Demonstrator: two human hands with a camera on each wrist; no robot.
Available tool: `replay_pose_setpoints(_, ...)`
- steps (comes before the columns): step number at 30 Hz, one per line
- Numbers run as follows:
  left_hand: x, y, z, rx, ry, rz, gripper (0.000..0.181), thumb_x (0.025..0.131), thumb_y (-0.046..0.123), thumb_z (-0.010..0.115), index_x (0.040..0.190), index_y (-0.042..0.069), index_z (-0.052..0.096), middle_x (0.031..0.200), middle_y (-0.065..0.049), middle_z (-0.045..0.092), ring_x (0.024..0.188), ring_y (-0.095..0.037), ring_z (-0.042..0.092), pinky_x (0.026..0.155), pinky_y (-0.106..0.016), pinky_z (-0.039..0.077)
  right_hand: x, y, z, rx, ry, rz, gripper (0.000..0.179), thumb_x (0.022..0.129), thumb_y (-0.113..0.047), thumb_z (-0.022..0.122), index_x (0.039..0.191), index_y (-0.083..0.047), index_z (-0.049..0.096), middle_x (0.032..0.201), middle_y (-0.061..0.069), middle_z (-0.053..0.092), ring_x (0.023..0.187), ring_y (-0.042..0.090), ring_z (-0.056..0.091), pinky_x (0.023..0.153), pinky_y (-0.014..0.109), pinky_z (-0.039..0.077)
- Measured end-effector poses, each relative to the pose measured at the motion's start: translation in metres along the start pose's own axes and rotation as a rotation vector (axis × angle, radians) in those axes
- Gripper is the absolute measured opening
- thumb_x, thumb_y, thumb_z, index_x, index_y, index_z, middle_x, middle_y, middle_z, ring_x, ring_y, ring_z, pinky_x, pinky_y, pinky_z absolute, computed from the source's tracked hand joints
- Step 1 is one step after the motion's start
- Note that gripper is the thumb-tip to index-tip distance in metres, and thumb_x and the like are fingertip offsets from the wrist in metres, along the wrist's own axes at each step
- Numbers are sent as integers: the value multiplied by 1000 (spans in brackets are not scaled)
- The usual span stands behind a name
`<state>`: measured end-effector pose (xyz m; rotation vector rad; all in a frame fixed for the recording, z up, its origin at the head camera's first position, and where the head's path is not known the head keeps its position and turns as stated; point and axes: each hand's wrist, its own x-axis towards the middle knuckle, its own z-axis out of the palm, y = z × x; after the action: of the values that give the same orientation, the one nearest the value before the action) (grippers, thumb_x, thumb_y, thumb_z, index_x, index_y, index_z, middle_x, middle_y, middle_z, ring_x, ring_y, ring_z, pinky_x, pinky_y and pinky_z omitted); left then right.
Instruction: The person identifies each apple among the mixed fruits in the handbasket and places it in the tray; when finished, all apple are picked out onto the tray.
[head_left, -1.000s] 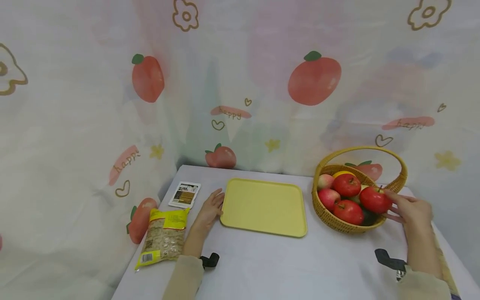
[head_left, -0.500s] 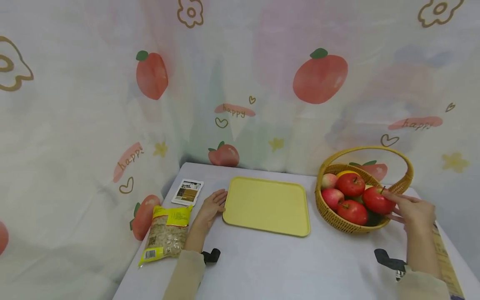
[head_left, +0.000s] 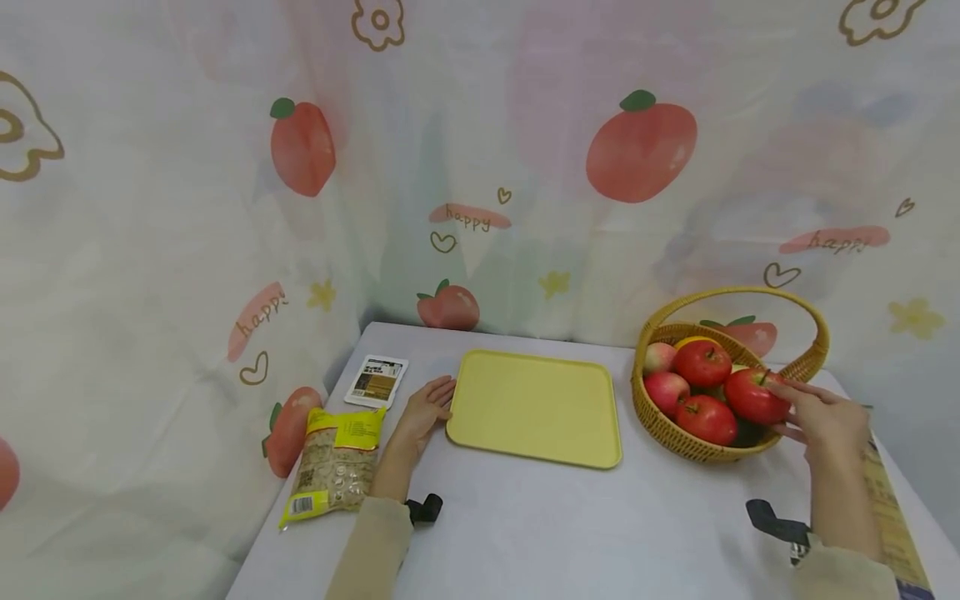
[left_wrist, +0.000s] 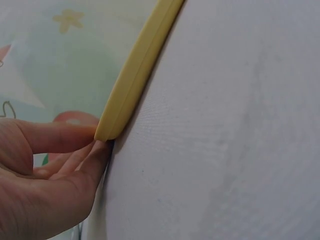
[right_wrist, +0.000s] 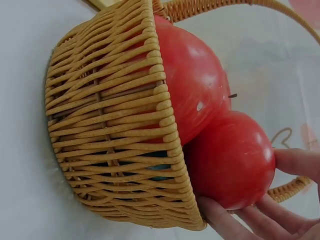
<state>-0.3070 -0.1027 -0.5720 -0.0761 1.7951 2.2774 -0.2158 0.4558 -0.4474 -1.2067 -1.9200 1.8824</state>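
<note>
1. Almost nothing is changing over this last second: the head view is shifting slightly, while both hands are keeping their places.
2. The right hand [head_left: 832,427] is gripping a red apple [head_left: 752,397] from its right side, the fingers spreading around its skin.
3. That apple is sitting in the basket [head_left: 660,432] near the bench's far right corner, bulging above the rim; whether the fruit beneath is bearing its weight, I cannot tell.
4. The left hand [head_left: 423,412] is holding nothing; its fairly straight fingers and thumb are touching the left edge of the yellow tray [head_left: 536,408], which is lying near the bench's far edge.
5. The bag [head_left: 335,473] is lying by the bench's left edge, the packet [head_left: 377,382] near the far left corner.
6. So the handling, I judge, is pausing at the grip, with the apple not yet leaving the basket.
</note>
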Motion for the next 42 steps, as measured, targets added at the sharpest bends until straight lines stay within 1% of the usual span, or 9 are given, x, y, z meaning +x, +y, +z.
replay_pose_setpoints(7,1,-3,-3,-7,3,-3,81,80,-34,44,156,-6,38,159,-27,42,151,-36,38,122,-44,36,0,2,-4,173,-34,36,23,77,-36,93,86,-33,72,67,-20,62,54,6,69,52,33,62)
replay_pose_setpoints(9,1,-3,-3,-7,-3,3,81,80,-34,44,156,-6,38,159,-28,42,151,-37,37,122,-44,36,-3,-1,-3,204,-36,32,24,77,-35,93,86,-32,71,66,-20,64,54,7,70,52,33,62)
replay_pose_setpoints(13,1,-3,-2,-16,-9,-1,81,80,-33,44,156,-5,38,159,-26,43,151,-35,38,122,-44,36,-12,-9,-1,217,-47,15,30,73,-38,95,90,-33,72,75,-21,63,56,5,69,53,31,62)
replay_pose_setpoints(18,1,-4,-2,-13,-5,-3,81,80,-33,45,156,-5,39,159,-26,44,150,-35,39,122,-43,37,-27,-20,5,222,-124,-9,34,70,-40,97,96,-33,76,88,-17,62,63,5,70,57,29,63)
replay_pose_setpoints(23,1,-4,-2,-13,-3,-8,82,79,-33,47,155,-4,40,159,-25,44,150,-34,40,121,-43,38,-39,-27,15,284,-229,-48,21,76,-31,94,91,-28,80,81,-17,68,66,10,73,58,32,64)
replay_pose_setpoints(26,0,-3,-4,-11,-10,-6,81,80,-33,47,155,-5,40,159,-26,43,150,-35,39,121,-43,38,-45,-30,23,321,-264,-62,17,80,-27,92,92,-25,81,80,-15,70,66,12,74,58,35,64)
replay_pose_setpoints(34,-1,1,-6,-2,-15,-2,80,80,-32,48,156,-5,39,159,-26,43,151,-36,38,122,-43,37,-59,-37,48,279,-304,-112,30,80,-27,92,106,-22,79,114,-7,58,76,10,71,66,41,65)
replay_pose_setpoints(38,-1,1,-6,3,-17,-11,81,80,-32,47,156,-5,39,159,-26,43,151,-36,38,122,-43,37,-64,-37,56,244,-315,-139,32,82,-28,90,112,-21,81,116,-7,56,77,11,70,66,40,65)
replay_pose_setpoints(42,0,-2,-5,-8,-14,-15,81,80,-32,48,156,-4,39,159,-25,43,151,-34,38,122,-43,37,-68,-36,63,212,-307,-146,31,81,-30,91,110,-23,82,116,-8,54,78,10,69,66,35,65)
